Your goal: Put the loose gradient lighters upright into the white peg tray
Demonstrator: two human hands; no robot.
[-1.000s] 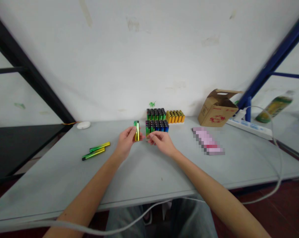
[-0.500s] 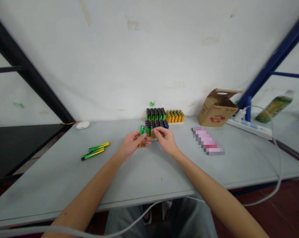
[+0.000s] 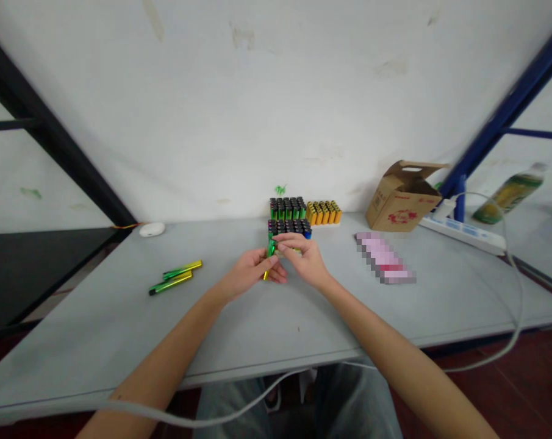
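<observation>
My left hand (image 3: 254, 269) is closed around a slim shiny tube (image 3: 271, 248), green at the top and yellow at the lower end, held nearly upright. My right hand (image 3: 303, 256) meets it from the right, thumb and fingers pinched at the tube's upper end. Whether a small piece sits between those fingertips is hidden. Just behind the hands stands a block of dark-topped lighter-like cylinders (image 3: 288, 227), its front part covered by my right hand. Two more green-and-yellow tubes (image 3: 171, 283) lie on the table at the left, one with a black end.
Further back are a block of green cylinders (image 3: 288, 208) and a yellow block (image 3: 324, 213) against the wall. A cardboard box (image 3: 401, 204), a power strip (image 3: 463, 234) and a blurred pink item (image 3: 385, 257) occupy the right. A white case (image 3: 152, 230) sits left. A white cable (image 3: 516, 305) hangs across.
My right hand has come away from the block's front to the top of the tube. My left hand has moved slightly right with the tube, and the hands now meet.
</observation>
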